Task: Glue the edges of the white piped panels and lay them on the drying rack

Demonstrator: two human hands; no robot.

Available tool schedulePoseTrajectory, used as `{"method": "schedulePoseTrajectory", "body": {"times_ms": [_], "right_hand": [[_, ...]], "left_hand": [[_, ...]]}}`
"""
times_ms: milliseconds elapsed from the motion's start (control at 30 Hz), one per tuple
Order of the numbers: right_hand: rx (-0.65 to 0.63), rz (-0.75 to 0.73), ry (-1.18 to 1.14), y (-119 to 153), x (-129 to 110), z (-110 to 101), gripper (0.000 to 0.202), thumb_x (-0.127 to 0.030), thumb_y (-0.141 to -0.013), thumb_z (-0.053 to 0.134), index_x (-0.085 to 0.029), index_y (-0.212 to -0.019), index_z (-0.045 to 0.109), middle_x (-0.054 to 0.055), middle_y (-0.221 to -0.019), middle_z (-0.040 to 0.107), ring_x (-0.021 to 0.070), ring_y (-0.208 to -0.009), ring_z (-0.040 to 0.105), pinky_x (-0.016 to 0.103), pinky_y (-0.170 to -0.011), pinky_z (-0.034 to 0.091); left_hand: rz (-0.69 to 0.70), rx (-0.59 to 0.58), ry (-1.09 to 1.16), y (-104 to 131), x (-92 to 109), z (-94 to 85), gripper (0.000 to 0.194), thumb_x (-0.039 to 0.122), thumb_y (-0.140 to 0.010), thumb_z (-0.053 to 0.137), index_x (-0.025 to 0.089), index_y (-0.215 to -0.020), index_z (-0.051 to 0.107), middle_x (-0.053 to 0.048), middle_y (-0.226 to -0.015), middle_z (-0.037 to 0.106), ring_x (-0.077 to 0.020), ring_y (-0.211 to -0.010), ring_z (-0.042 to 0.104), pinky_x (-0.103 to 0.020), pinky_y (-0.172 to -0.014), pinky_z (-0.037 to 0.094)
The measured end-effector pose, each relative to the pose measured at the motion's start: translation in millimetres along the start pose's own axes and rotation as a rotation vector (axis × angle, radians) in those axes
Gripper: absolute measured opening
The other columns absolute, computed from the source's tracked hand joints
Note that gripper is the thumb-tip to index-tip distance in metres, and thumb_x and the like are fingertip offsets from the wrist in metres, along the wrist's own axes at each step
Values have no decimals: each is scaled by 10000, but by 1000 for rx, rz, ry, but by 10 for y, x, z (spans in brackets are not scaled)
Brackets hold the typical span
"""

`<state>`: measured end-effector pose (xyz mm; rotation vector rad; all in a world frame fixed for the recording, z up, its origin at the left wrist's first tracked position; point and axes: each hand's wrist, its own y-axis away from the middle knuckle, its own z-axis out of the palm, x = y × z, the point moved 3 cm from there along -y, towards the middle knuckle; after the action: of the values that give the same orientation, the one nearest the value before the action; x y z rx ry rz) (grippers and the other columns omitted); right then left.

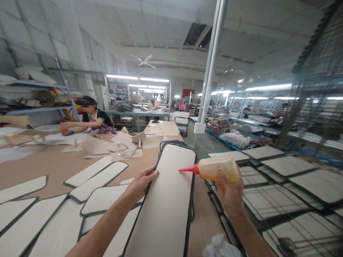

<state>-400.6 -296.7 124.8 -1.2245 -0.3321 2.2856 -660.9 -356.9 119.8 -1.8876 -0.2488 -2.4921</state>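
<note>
My left hand (143,184) grips the left edge of a long white panel (168,200) with rounded corners and a dark border, thumb on its face. Dark-edged pieces lie beneath and behind its far end. In my right hand (230,191) is a clear squeeze bottle (219,168) of yellowish liquid, with a red cap and nozzle. The bottle lies nearly level, its nozzle pointing left over the upper part of the panel. Whether the tip touches the surface I cannot tell.
Several white panels (100,180) lie on the brown table (118,136) at left, with cut scraps (118,144) behind. More panels (273,200) rest on a wire rack at right. Crumpled plastic (221,246) sits near the front edge. A person (92,116) works at the far left.
</note>
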Motion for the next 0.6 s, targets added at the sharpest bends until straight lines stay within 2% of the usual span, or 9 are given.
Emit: {"method": "schedulePoseTrajectory", "body": {"times_ms": [100, 167, 300, 400, 467, 533, 600], "right_hand": [[2, 19, 4, 14, -1, -83, 685, -315, -591, 807, -225, -1210, 529, 54, -1127, 606, 193, -950, 596, 323, -884, 482], [3, 48, 7, 146, -8, -149, 679, -315, -599, 804, -219, -1213, 530, 62, -1092, 626, 197, -920, 612, 303, -835, 508], [-69, 202, 26, 741, 82, -332, 670, -360, -642, 777, -238, -1238, 495, 76, -1049, 652, 238, -891, 637, 318, -751, 542], [-189, 271, 39, 1040, 116, -399, 773, -474, -575, 789, -234, -1242, 479, 107, -1035, 664, 307, -898, 644, 370, -717, 557], [-163, 222, 93, 920, 49, -379, 779, -453, -559, 802, -217, -1232, 488, 121, -1044, 657, 316, -923, 636, 386, -741, 553], [-43, 110, 156, 583, -68, -322, 736, -384, -568, 814, -201, -1209, 503, 118, -1082, 634, 295, -946, 621, 391, -788, 539], [48, 10, 140, 227, -166, -250, 695, -414, -609, 781, -188, -1206, 506, 103, -1092, 624, 283, -955, 609, 414, -828, 521]], "left_hand": [[9, -96, 5, 42, 27, 80, 506, 218, -587, 788, 132, -1068, 656, -65, -870, 727, -173, -686, 656, -235, -595, 498], [12, -121, 9, 23, 25, 100, 570, 162, -579, 775, 133, -1128, 626, -80, -927, 723, -200, -748, 670, -250, -619, 510], [-25, -8, 21, -103, -13, 34, 677, 100, -596, 725, 139, -1247, 545, -82, -895, 729, -198, -713, 677, -252, -595, 513], [-26, 61, -14, -168, -47, -5, 700, 84, -594, 707, 123, -1270, 529, -76, -856, 733, -185, -661, 671, -245, -576, 509], [-29, 46, -38, -167, -83, 28, 709, 97, -589, 706, 115, -1275, 526, -79, -868, 733, -186, -653, 668, -246, -565, 506], [-42, -17, -48, -135, -123, 117, 726, 121, -582, 712, 120, -1283, 524, -84, -894, 731, -197, -663, 669, -253, -561, 503], [-52, -85, -43, -90, -146, 229, 744, 146, -575, 722, 135, -1291, 522, -87, -919, 729, -213, -690, 673, -257, -557, 498]]}}
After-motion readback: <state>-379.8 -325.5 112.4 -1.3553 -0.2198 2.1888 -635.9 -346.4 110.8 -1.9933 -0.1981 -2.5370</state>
